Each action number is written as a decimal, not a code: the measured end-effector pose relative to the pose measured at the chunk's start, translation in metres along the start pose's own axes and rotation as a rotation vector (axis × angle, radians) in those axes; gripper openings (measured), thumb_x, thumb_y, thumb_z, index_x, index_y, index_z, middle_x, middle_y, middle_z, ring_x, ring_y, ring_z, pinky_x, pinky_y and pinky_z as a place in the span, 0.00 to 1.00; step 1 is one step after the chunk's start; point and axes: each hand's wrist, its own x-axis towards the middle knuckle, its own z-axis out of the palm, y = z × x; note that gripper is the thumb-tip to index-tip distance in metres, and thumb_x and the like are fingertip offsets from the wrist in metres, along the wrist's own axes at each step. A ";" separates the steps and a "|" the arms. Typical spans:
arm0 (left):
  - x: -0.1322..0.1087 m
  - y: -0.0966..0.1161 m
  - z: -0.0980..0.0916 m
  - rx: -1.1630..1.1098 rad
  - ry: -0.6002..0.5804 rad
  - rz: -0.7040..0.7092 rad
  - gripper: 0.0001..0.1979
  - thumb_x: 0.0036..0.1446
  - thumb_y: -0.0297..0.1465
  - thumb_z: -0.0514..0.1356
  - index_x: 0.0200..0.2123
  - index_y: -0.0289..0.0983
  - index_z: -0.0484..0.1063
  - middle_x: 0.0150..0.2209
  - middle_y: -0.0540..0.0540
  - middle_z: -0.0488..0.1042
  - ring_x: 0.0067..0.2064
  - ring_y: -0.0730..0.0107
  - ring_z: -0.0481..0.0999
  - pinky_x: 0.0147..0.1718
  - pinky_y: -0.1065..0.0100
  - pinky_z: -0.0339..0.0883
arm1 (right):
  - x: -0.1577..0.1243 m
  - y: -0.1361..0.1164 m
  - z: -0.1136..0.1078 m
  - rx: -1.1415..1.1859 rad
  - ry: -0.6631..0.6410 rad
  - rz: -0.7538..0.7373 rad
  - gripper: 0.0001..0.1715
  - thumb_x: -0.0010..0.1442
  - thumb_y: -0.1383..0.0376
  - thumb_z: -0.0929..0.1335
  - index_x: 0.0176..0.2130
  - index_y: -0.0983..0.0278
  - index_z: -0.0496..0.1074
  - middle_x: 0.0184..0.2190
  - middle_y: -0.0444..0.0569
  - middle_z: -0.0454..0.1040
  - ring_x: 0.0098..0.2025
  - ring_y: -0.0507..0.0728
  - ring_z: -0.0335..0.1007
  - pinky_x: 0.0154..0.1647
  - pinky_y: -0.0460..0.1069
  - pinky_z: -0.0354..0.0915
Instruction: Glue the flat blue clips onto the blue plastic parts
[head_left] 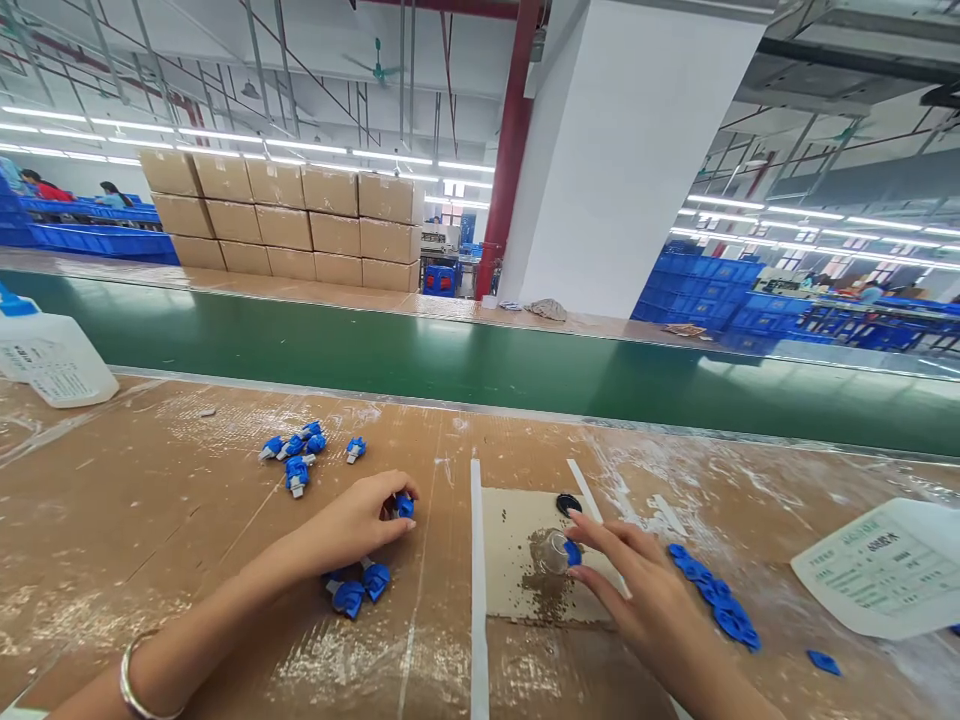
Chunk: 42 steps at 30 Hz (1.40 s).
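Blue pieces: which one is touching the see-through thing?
The blue piece at the right hand, against the clear plastic piece. The others lie in piles or sit in the left hand.

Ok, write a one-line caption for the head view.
Left hand pinches a blue plastic part; right hand holds a clear cup on cardboard.

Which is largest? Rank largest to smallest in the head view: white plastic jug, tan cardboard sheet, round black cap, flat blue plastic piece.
1. Tan cardboard sheet and white plastic jug: too close to rank; the frame cuts the jug.
2. Flat blue plastic piece
3. Round black cap
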 end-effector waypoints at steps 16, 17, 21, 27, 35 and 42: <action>-0.004 0.015 0.011 -0.824 -0.208 -0.160 0.21 0.51 0.37 0.63 0.47 0.36 0.68 0.40 0.45 0.75 0.43 0.65 0.74 0.43 0.62 0.67 | 0.009 -0.007 0.016 0.078 0.011 0.062 0.25 0.61 0.67 0.63 0.57 0.57 0.58 0.42 0.45 0.75 0.44 0.56 0.68 0.44 0.52 0.66; -0.004 0.016 0.011 -0.840 -0.222 -0.160 0.21 0.51 0.38 0.63 0.47 0.36 0.68 0.41 0.44 0.75 0.43 0.64 0.74 0.45 0.61 0.66 | 0.008 -0.008 0.016 0.081 0.017 0.071 0.24 0.62 0.67 0.63 0.57 0.57 0.58 0.41 0.45 0.75 0.43 0.56 0.68 0.43 0.52 0.66; -0.004 0.018 0.012 -0.903 -0.235 -0.183 0.22 0.49 0.39 0.65 0.46 0.36 0.70 0.43 0.42 0.76 0.44 0.62 0.75 0.46 0.59 0.66 | 0.006 -0.008 0.016 0.103 0.008 0.120 0.23 0.62 0.66 0.63 0.56 0.57 0.60 0.41 0.47 0.75 0.43 0.57 0.68 0.44 0.53 0.66; -0.006 0.018 0.021 -1.020 -0.243 -0.186 0.21 0.46 0.33 0.68 0.44 0.36 0.69 0.30 0.49 0.76 0.34 0.69 0.77 0.37 0.66 0.67 | 0.003 -0.025 0.012 0.388 0.009 0.352 0.22 0.60 0.61 0.65 0.55 0.54 0.63 0.43 0.47 0.74 0.46 0.58 0.69 0.48 0.56 0.64; -0.021 0.036 0.038 -1.247 -0.273 -0.023 0.30 0.44 0.27 0.70 0.51 0.42 0.64 0.35 0.51 0.71 0.34 0.68 0.79 0.36 0.68 0.68 | 0.016 -0.111 0.043 1.761 0.194 0.896 0.30 0.47 0.52 0.73 0.49 0.56 0.67 0.43 0.48 0.76 0.50 0.57 0.69 0.47 0.49 0.66; -0.025 0.039 0.046 -1.340 -0.270 0.028 0.30 0.45 0.26 0.70 0.52 0.41 0.63 0.35 0.49 0.72 0.35 0.64 0.79 0.36 0.66 0.71 | 0.022 -0.135 0.056 1.982 0.194 0.947 0.27 0.46 0.54 0.74 0.47 0.55 0.69 0.43 0.46 0.76 0.47 0.56 0.71 0.50 0.52 0.65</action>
